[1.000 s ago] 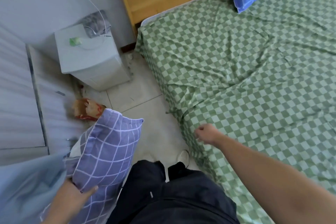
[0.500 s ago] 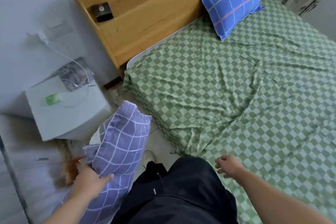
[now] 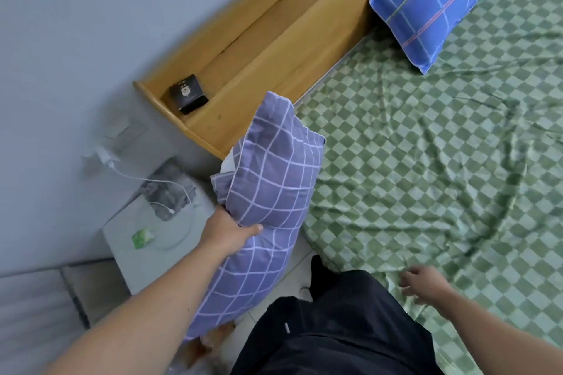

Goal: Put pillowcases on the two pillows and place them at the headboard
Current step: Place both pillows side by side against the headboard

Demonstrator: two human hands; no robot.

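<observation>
**Lilac pillow lifted toward the headboard**

Raised since half a second ago, the lilac grid pillow (image 3: 268,198) now stands in the air with its top corner over the end of the wooden headboard (image 3: 274,49). The left hand (image 3: 227,233) grips its side, fingers (image 3: 254,229) curled into the cloth; its lower end is hidden behind the forearm. Loosely spread and holding nothing, the right hand (image 3: 425,283) hovers over the edge of the green checked sheet (image 3: 426,176), blurred by motion. Far beyond both hands, the blue plaid pillow (image 3: 438,6) leans against the headboard, partly cut off. Left of the gripping fingers a grey nightstand (image 3: 146,253) carries a green packet (image 3: 142,237) and white cable (image 3: 164,189); a black box (image 3: 189,94) sits on the headboard shelf.
</observation>
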